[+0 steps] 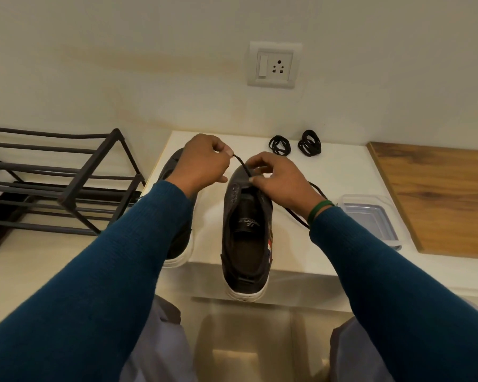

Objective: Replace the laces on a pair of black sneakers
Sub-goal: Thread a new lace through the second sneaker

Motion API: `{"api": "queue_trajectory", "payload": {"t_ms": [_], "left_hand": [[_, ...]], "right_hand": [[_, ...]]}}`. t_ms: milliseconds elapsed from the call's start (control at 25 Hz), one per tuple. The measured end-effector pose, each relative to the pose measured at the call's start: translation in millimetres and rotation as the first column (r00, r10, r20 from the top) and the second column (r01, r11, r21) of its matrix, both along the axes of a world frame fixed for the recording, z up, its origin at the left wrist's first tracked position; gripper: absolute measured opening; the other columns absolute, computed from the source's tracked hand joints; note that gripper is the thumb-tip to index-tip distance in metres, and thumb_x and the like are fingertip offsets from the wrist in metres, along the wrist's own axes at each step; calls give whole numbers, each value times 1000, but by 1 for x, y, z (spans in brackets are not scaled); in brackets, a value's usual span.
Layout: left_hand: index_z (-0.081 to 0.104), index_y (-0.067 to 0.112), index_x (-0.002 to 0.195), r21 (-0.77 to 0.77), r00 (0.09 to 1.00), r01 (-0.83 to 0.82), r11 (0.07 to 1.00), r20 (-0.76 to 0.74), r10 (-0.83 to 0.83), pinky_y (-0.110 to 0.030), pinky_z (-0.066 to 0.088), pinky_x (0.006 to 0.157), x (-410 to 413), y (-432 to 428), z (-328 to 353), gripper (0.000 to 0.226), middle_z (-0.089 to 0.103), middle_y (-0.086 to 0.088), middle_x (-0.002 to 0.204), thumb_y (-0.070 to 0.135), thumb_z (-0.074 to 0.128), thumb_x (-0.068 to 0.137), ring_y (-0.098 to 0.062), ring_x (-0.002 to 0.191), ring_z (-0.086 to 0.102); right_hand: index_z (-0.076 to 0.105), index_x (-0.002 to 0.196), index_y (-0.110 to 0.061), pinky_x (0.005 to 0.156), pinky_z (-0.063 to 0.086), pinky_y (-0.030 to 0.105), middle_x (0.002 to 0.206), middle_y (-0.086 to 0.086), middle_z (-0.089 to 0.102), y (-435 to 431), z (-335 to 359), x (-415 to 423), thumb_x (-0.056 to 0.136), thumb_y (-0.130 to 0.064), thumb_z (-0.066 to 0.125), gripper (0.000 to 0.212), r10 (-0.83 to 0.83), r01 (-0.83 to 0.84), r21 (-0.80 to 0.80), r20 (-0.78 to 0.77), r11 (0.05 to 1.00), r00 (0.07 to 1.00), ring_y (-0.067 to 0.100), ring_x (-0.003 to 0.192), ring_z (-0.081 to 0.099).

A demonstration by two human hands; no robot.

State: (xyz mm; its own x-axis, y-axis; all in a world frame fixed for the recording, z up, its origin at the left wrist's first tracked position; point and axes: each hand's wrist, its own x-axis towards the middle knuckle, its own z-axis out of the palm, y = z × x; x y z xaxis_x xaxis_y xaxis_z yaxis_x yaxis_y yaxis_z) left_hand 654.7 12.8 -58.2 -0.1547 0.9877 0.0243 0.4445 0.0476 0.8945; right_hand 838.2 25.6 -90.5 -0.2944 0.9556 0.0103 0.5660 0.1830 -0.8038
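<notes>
A black sneaker (244, 235) with a white sole stands on the white counter (351, 172), its heel over the front edge. My left hand (202, 164) pinches the end of a black lace (240, 164) above the shoe's toe. My right hand (279, 183) pinches the same lace at the front of the shoe, near its eyelets. The rest of this lace (301, 216) trails out on the counter under my right wrist. The second black sneaker (180, 238) lies to the left, mostly hidden by my left arm. Two coiled black laces (280, 145) (310, 142) lie at the back of the counter.
A dark metal shoe rack (64, 183) stands on the left. A clear plastic lid or tray (370, 216) sits right of the shoe, beside a wooden board (442, 199). A wall socket (273, 64) is above the counter.
</notes>
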Motion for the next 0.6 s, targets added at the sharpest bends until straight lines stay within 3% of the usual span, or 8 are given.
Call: {"api": "queue_trajectory", "payload": {"t_ms": [80, 160, 240, 320, 440, 520, 600], "left_hand": [[69, 11, 87, -90, 999, 50, 995, -4, -50, -29, 62, 62, 0, -1, -3, 10, 68, 0, 98, 17, 64, 93, -15, 88, 66], [69, 9, 97, -242, 988, 103, 965, -90, -128, -26, 58, 61, 0, -3, -8, 20, 67, 0, 101, 27, 70, 90, -14, 91, 64], [65, 7, 107, -416, 965, 129, 900, -157, -211, -24, 55, 61, 5, -6, -12, 37, 65, -2, 106, 37, 75, 86, -16, 93, 64], [65, 5, 104, -457, 967, 119, 882, -150, -208, -23, 57, 56, 9, -6, -14, 30, 69, -6, 100, 29, 73, 87, -17, 84, 69], [62, 2, 91, -460, 999, 19, 888, -24, -33, -19, 50, 42, 0, -4, -9, 6, 68, -12, 86, 4, 57, 93, -14, 61, 68], [62, -5, 106, -530, 988, 35, 847, 146, 51, -23, 53, 45, -7, -2, -9, 20, 69, -18, 102, -7, 46, 94, -20, 70, 66], [58, -8, 118, -553, 975, 38, 833, 202, 89, -26, 56, 52, -8, -4, -11, 27, 66, -22, 115, -10, 43, 95, -23, 79, 65]], "right_hand": [[70, 107, -16, 81, 55, 25, 88, -1, 75, 0, 2, -8, 93, -17, 67, 14, -1, 2, 2, -192, 1000, 981, 10, 84, 70], [71, 99, -10, 73, 57, 28, 74, 4, 72, 2, 3, -11, 96, -13, 65, 8, -73, 67, -29, -323, 997, 944, 12, 68, 68], [72, 94, -11, 70, 56, 28, 71, 1, 69, 3, 4, -12, 96, -17, 65, 9, -117, 116, -22, -317, 993, 941, 10, 65, 64], [74, 91, -15, 73, 54, 27, 78, -4, 69, 3, 3, -15, 94, -24, 67, 12, -99, 109, 45, -182, 993, 978, 7, 72, 63], [74, 100, -14, 86, 52, 32, 96, -4, 70, 3, 2, -24, 96, -25, 63, 16, -12, 1, 90, 115, 996, 993, 13, 92, 63], [73, 103, -16, 94, 50, 42, 104, -2, 70, 2, 0, -32, 97, -25, 61, 16, 47, -75, 83, 296, 994, 954, 18, 100, 62], [73, 103, -18, 98, 47, 49, 105, -1, 70, 2, -1, -39, 97, -25, 61, 16, 66, -105, 78, 395, 991, 916, 20, 102, 61]]}}
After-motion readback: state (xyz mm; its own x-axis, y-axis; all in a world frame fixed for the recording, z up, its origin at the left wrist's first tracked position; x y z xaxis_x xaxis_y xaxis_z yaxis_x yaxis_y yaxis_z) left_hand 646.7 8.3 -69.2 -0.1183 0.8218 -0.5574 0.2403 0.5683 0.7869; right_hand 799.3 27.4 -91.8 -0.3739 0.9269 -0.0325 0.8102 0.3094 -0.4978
